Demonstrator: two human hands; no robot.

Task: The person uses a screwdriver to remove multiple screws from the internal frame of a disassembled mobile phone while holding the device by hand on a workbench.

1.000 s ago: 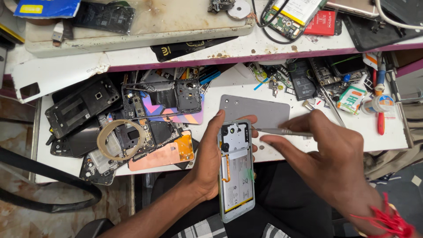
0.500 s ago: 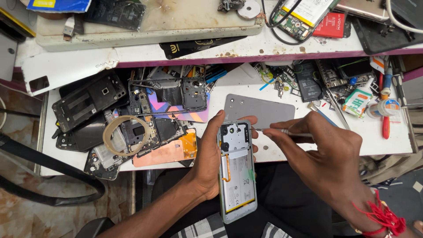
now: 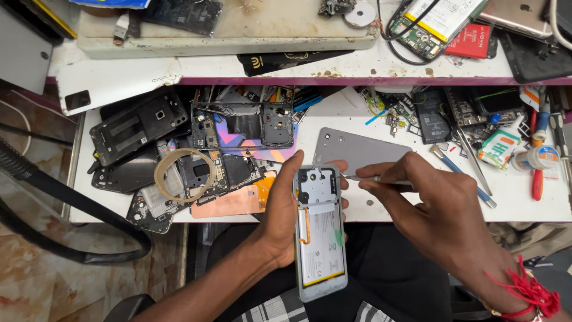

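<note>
Far left on the white counter (image 3: 512, 206), the heap of stripped black phone frames and back covers (image 3: 140, 128) sits where it sat a second ago, with the tan ring of tape (image 3: 182, 175) lying on top and the copper-coloured back panel (image 3: 229, 203) just beside it. It only seems to slide a touch because the head camera drifts; nothing there is being handled.

Moving in: the left hand (image 3: 280, 217) cradles the opened grey smartphone (image 3: 319, 229), back cover off, white battery showing, thumb along the near edge and fingers wrapped round the far edge. Same grip as half a second ago, and the phone is held off the counter, over the lap, its top end just overlapping the counter's front edge.

Behind it lies the flat grey rectangular back cover (image 3: 357, 150), untouched.

Now the right hand (image 3: 438, 214): thumb and fingers pinched on a thin metal tool (image 3: 372, 178), tip pointing left at the upper right edge of the phone, by the dark camera-end plate. Over the last second that tip stays near the same corner, shifting only slightly, so my read is careful work at one spot up there, not a move to a new area.

Far right, red-handled tools (image 3: 538, 179) and loose small parts lie idle.
</note>
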